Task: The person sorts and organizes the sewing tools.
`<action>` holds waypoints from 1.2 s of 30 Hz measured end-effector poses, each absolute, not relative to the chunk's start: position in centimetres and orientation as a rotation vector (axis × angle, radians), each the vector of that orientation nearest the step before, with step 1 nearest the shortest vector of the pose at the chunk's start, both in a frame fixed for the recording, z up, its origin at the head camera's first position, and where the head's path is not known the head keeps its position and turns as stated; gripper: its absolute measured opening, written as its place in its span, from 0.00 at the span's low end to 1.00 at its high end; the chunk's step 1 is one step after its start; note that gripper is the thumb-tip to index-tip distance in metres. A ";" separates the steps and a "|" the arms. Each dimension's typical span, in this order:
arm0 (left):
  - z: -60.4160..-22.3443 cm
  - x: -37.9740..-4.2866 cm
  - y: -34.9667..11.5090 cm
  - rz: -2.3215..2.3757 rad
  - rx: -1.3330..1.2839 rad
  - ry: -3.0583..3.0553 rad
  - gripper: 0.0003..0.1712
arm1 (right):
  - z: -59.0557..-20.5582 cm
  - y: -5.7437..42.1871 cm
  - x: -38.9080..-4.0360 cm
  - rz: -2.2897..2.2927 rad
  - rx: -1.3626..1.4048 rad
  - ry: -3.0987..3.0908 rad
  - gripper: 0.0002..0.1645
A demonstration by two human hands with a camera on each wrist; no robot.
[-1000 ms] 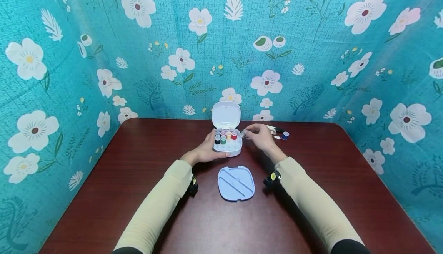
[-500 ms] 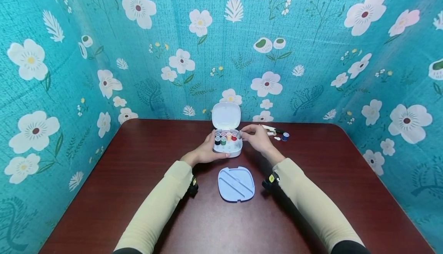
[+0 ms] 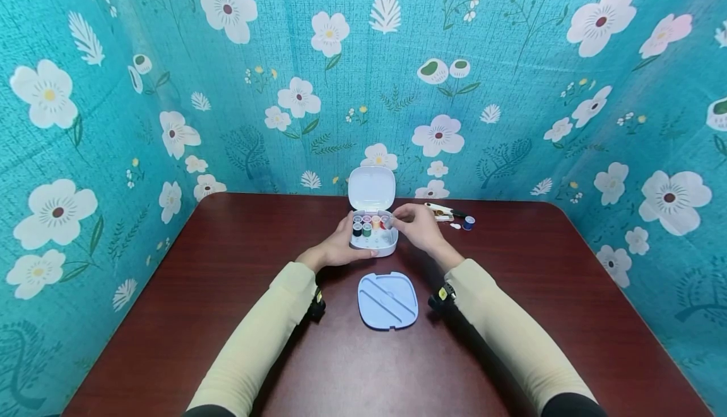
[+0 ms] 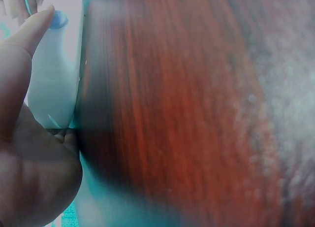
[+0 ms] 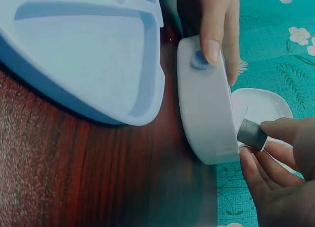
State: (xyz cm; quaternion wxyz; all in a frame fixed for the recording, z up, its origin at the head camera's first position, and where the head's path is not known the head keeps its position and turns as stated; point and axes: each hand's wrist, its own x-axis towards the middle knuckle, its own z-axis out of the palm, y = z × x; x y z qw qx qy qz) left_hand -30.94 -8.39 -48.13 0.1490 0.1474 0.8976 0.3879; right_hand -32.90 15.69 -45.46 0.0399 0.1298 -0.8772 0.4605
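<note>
A small white sewing box [image 3: 387, 251] stands on the table with its lid [image 3: 372, 188] raised at the back. Several thread spools sit upright on pegs inside, among them a black spool [image 3: 357, 229] and a green spool [image 3: 366, 229]. My left hand [image 3: 336, 247] holds the box by its left side, its thumb at the blue button [image 5: 200, 61] on the front. Between the fingertips of my right hand [image 3: 421, 226] is a grey thread spool [image 5: 252, 134], tilted over the box's right edge. In the head view it partly hides the red spool.
In front of the box lies a light blue tray [image 3: 388, 301] with a diagonal divider. Behind my right hand are a blue thread spool [image 3: 468, 222], small white pieces [image 3: 455, 226] and a white-and-black tool [image 3: 449, 211]. A flowered curtain [image 3: 363, 89] hangs behind the table.
My right hand has moved left with the grey spool, from beside the box to over its right-hand pegs. My left hand and the box have stayed put.
</note>
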 end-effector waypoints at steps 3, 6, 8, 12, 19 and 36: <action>-47.9 -30.7 -8.4 1.125 0.437 2.582 0.76 | -45.4 15.3 -32.9 1.352 0.438 -2.693 0.12; -47.8 -30.6 -8.4 1.123 0.443 2.583 0.76 | -45.4 14.8 -32.8 1.311 0.464 -2.699 0.13; -47.8 -30.5 -8.4 1.120 0.448 2.583 0.75 | -45.4 14.5 -32.8 1.295 0.474 -2.705 0.12; -47.9 -30.6 -8.4 1.138 0.457 2.582 0.76 | -45.4 14.1 -32.8 1.263 0.491 -2.731 0.13; -48.7 -31.4 -8.4 1.124 0.453 2.580 0.76 | -45.4 13.5 -33.0 1.172 0.571 -2.744 0.14; -47.8 -30.9 -8.4 1.133 0.471 2.585 0.75 | -45.5 12.2 -32.9 0.904 0.673 -2.775 0.09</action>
